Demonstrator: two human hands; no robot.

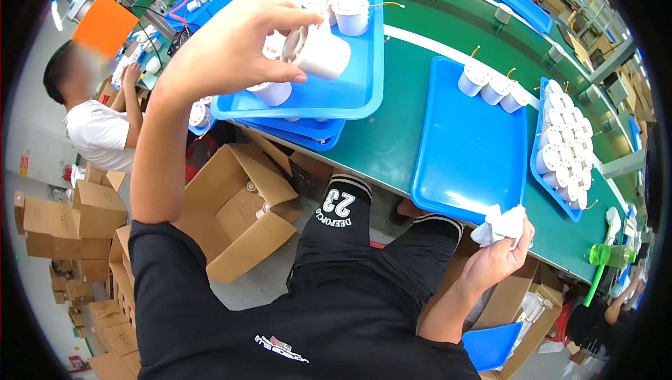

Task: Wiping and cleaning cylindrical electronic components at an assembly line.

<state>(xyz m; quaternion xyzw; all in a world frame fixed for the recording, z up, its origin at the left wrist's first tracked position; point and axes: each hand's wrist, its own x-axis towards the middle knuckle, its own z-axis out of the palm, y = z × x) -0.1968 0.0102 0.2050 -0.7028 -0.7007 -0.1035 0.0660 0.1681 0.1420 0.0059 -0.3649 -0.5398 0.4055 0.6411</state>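
My left hand [238, 47] is closed on a white cylindrical part [323, 52], tipped on its side above the left blue tray [360, 93]. More white cylindrical parts [351, 14], some with thin coloured wires, stand in that tray under and beyond the hand. Low on the right, my right hand [498, 259] grips a crumpled white cloth [502, 227] by the near edge of the middle blue tray [470, 159]. Three white parts [495, 88] with short wires stand in a row at that tray's far end.
A third blue tray [542, 163] on the right is packed with white parts. Beyond lies a green conveyor [413, 2] carrying spaced parts. An open cardboard box [241, 219] sits below the bench on my left. A green bottle [610, 255] stands far right; a co-worker [105, 128] works at left.
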